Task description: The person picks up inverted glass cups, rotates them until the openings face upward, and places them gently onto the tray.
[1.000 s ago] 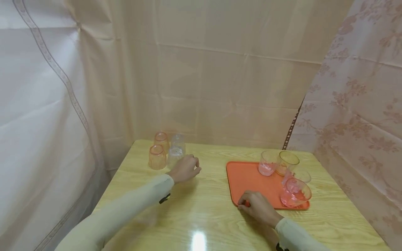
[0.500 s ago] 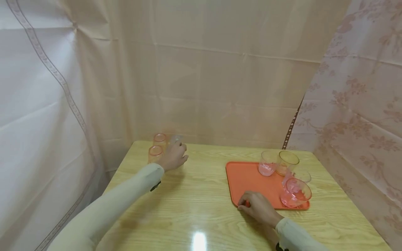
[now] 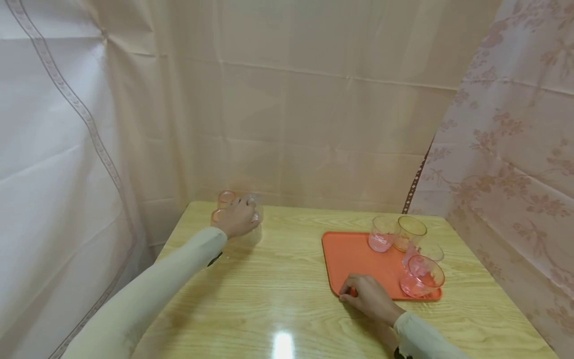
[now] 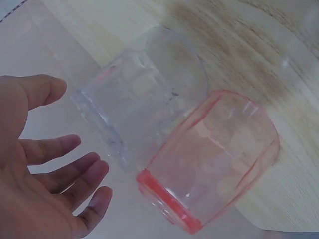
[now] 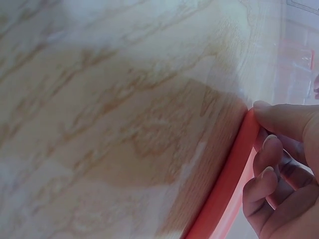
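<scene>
My left hand (image 3: 237, 218) is over a cluster of upside-down tumblers at the table's far left. In the left wrist view its fingers are spread and relaxed, apart from a clear tumbler (image 4: 132, 97) and a pink-orange tumbler (image 4: 212, 162). From the head, the hand partly hides the cluster: a pink-orange tumbler (image 3: 226, 197) at the back, another pink-orange rim (image 3: 217, 215) nearer, and clear tumblers on the right, one clear tumbler (image 3: 254, 235) below the hand. My right hand (image 3: 369, 296) pinches the near left corner of an orange-red tray (image 3: 347, 254), thumb on its rim (image 5: 237, 154).
On the tray's right side stand several upright glasses: a clear glass (image 3: 381, 240), a yellow-rimmed glass (image 3: 411, 228), a pink-orange glass (image 3: 422, 276) and another clear one. Fabric (image 3: 287, 124) hangs behind and on both sides of the wooden table (image 3: 251, 299).
My left hand has moved left from the right side of the clear tumblers and now covers part of the cluster. My right hand and the tray have stayed in place.
</scene>
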`<state>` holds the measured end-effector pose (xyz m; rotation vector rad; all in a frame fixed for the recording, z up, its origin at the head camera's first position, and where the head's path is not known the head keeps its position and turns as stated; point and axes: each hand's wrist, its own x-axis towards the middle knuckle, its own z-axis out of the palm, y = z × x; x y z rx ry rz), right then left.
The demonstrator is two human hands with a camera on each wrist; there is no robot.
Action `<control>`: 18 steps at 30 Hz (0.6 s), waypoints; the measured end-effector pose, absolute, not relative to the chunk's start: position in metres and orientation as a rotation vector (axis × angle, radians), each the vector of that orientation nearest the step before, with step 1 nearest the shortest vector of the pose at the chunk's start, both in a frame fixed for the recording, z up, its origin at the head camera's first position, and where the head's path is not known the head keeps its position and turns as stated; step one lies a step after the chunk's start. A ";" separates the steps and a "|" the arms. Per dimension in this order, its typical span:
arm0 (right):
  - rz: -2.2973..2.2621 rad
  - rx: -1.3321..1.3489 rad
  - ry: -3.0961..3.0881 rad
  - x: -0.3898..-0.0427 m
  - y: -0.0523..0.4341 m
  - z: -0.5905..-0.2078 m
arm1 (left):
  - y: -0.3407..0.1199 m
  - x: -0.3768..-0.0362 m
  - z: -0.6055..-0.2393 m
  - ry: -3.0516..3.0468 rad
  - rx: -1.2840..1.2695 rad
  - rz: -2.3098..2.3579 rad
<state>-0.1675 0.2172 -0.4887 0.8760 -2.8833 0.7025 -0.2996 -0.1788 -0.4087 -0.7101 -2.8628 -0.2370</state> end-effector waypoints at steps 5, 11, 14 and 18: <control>0.709 0.873 -2.880 -0.167 0.217 -0.487 | -0.181 -0.305 -0.414 -2.876 -0.720 -0.186; 0.706 0.852 -2.882 -0.167 0.217 -0.488 | -0.183 -0.309 -0.419 -2.927 -0.706 -0.168; 0.724 0.842 -2.889 -0.168 0.218 -0.489 | -0.184 -0.310 -0.420 -2.941 -0.686 -0.168; 0.729 0.843 -2.898 -0.168 0.218 -0.490 | -0.184 -0.312 -0.420 -2.941 -0.686 -0.136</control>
